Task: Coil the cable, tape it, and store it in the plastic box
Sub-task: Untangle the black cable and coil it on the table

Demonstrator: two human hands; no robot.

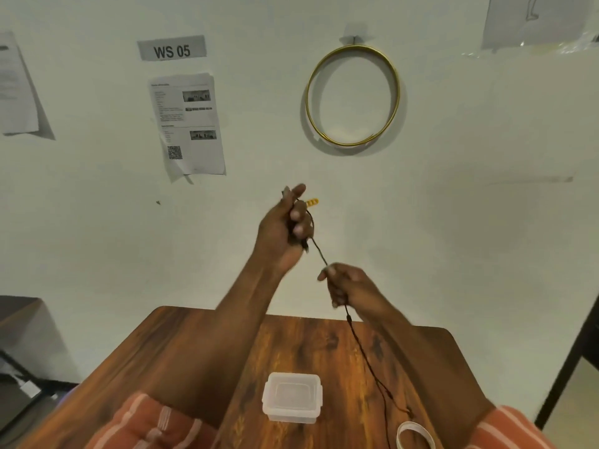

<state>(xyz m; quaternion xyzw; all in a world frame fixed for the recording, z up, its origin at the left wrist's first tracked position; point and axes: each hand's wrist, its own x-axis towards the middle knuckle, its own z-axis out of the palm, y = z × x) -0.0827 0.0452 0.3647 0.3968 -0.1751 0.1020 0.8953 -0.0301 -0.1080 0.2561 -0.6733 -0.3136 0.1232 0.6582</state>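
A thin black cable runs from my raised left hand down through my right hand and trails to the wooden table. My left hand is closed around a bunch of the cable, with a yellow ribbed end sticking out past the fingers. My right hand pinches the cable lower down, and the stretch between the hands is taut. A clear plastic box with its lid on sits on the table below my arms. A white tape roll lies at the table's near right edge.
Behind the table is a white wall with a "WS 05" label, taped paper sheets and a brass hoop on a hook. A dark frame stands at the right, and dark equipment sits low at the left.
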